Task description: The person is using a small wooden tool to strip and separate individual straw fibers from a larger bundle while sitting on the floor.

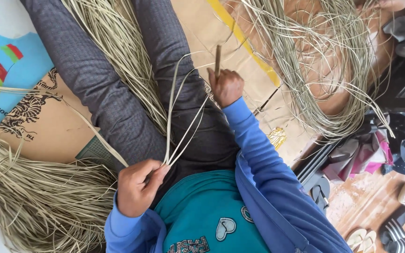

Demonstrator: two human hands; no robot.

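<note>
The picture is turned sideways, and much of it runs out of frame: the person's legs in dark grey trousers (113, 93) are cut off at the top edge, and the head-worn camera shows only the chest of a teal shirt (202, 215) under a blue jacket (268, 187). The far ends of the pale straw strips (179, 122) are hard to trace where they cross the lap and merge with the loose straw between the legs. How the fingertips of the left hand (138, 187) press the strips is partly hidden behind the knuckles.

That left hand is closed in a pinch around the near ends of several strips, thumb against curled fingers, just above the shirt. From there the strips fan up and away toward the right hand (225, 86), which is clenched into a fist around a thin brown stick (217, 60) held upright (its lower end is buried in the fist). One strip loops around near this fist; whether it touches the stick cannot be told.

A heap of dry straw (38, 201) lies at the lower left, another tangled heap (324, 70) at the upper right, both on flattened cardboard (57, 126). Sandals (394, 234) sit on the wooden floor at the lower right, beside crumpled cloth (362, 154)
</note>
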